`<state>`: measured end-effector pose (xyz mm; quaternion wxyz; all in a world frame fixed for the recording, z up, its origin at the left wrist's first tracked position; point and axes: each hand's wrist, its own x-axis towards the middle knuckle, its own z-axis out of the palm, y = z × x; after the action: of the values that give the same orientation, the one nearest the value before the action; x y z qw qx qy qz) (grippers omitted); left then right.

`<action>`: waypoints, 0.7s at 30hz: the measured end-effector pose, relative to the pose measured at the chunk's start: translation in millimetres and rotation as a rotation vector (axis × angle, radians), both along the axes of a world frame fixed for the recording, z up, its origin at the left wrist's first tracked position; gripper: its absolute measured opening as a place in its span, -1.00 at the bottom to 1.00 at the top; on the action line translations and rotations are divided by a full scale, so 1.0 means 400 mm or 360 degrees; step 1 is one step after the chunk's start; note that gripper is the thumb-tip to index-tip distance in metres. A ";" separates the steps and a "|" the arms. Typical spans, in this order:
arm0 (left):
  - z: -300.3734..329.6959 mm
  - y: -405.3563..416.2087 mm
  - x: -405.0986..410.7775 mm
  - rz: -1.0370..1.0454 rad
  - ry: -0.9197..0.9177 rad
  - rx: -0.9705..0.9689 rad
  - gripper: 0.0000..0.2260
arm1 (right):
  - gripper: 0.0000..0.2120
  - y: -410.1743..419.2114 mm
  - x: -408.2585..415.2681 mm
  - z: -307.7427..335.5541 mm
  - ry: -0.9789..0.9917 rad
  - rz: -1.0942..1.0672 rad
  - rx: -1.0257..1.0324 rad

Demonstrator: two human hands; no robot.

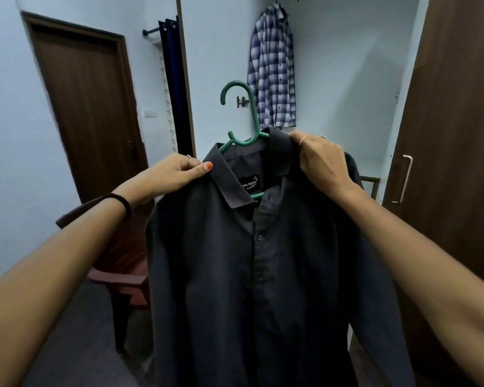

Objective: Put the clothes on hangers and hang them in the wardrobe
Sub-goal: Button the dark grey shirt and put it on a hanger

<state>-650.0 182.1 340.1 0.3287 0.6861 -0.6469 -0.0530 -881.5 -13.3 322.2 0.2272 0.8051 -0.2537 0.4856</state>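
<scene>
Closest to the camera, both forearms are reaching forward and up, holding a dark shirt [263, 275] out in front at about chest height. The left hand [176, 171] is pinching the collar's left side between thumb and curled fingers, and the right hand [323, 160] is gripping the fabric at the right shoulder, fingers curled over the top. The shirt is already sitting on a green hanger [242, 121], hanging straight down with its long axis vertical, buttons facing the person. The hanger's hook is sticking up above and between the two hands, a bit nearer the right one, its opening pointing left.

That hook is what matters next, I'd say: it's rising free above the collar with neither hand on it, so one hand probably has to shift to the hanger's neck before lifting.

Behind the shirt on the left, a reddish plastic chair [120, 277] is standing low down. Further back, the open wardrobe [347, 79] is straight ahead, with a checked shirt [271, 71] already hanging high inside, up and slightly right of the hook. The rail itself is out of sight at the top. The wardrobe door [453, 135] is swung open on the right, and nothing seems to be blocking the path up.
</scene>
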 end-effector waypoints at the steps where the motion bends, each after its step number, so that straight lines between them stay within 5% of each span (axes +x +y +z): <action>1: -0.002 -0.038 0.017 -0.0034 -0.0017 -0.0019 -0.44 | -0.74 -0.032 0.009 -0.002 0.0000 -0.0004 0.0006; 4: 0.024 -0.196 0.082 -0.0146 -0.0137 -0.0114 -0.32 | -0.71 -0.175 0.066 0.009 -0.0062 -0.0033 0.0045; 8: 0.086 -0.424 0.177 -0.0301 -0.0174 -0.0251 -0.40 | -0.58 -0.391 0.166 0.049 -0.0229 0.0024 0.0050; 12: 0.161 -0.617 0.246 -0.0448 -0.0029 -0.0241 -0.52 | -0.77 -0.594 0.263 0.111 -0.0335 -0.0186 0.0004; 16: 0.222 -0.788 0.286 -0.0445 0.0024 -0.0463 -0.59 | -0.76 -0.754 0.323 0.188 -0.0482 -0.0317 -0.0005; 21: 0.303 -1.012 0.328 -0.0351 -0.0117 -0.0723 -0.57 | -0.55 -0.900 0.421 0.278 -0.0703 -0.0249 0.0364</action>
<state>-518.8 -222.8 461.1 0.4429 0.5216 -0.7245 0.0830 -713.2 -373.3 433.4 0.1108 0.6780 -0.4118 0.5986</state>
